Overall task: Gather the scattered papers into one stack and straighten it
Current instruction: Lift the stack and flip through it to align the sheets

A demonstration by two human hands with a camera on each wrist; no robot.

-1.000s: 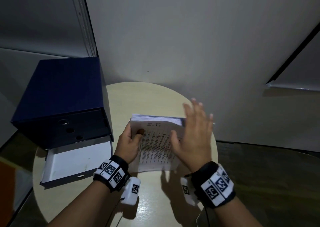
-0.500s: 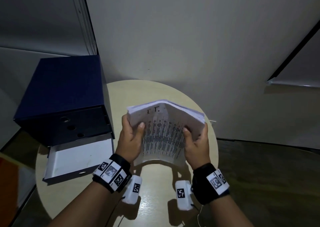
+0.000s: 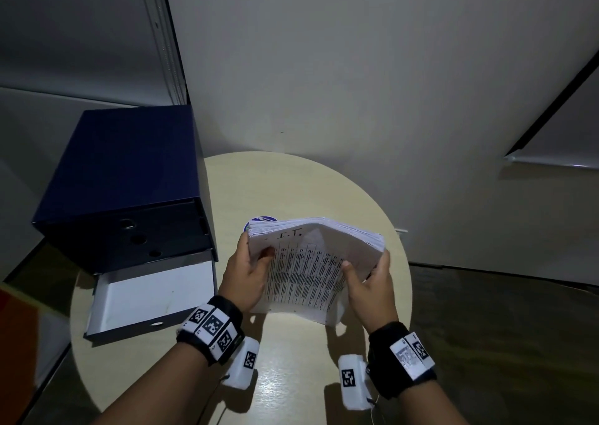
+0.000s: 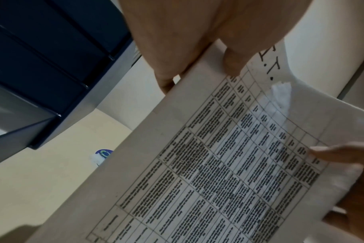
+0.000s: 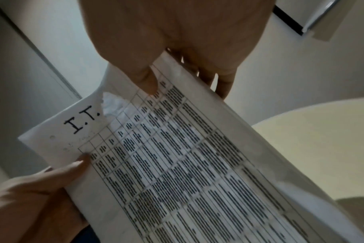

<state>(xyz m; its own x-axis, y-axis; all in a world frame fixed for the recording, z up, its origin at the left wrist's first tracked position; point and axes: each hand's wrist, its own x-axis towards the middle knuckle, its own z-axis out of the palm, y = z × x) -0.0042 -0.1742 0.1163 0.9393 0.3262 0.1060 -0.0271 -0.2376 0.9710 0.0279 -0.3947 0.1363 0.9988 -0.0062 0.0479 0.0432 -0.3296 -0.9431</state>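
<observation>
Fingers of both hands are clamped on a thick paper stack (image 3: 311, 262), thumbs on the printed top sheet and the other fingers curled underneath. The left hand (image 3: 248, 275) grips the stack's left edge, the right hand (image 3: 372, 282) its right edge. Half a second ago the grip was the same; since then the stack has sat slightly lower and flatter, though it is still bowed upward along a ridge between the hands. A second ago the right hand hovered flat and open above the sheets.

The stack's near edge hangs just above the round table (image 3: 291, 376), casting a shadow on bare tabletop between the wrists. The top sheet bears a printed grid and the letters "I.T." near its far edge. Left of the left hand, a dark blue drawer box (image 3: 129, 181) stands with its lowest drawer (image 3: 152, 295) pulled out toward the near side. A small blue-and-white scrap (image 3: 264, 219) peeks from behind the stack's far left corner. Beyond lies open tabletop, then the wall.
</observation>
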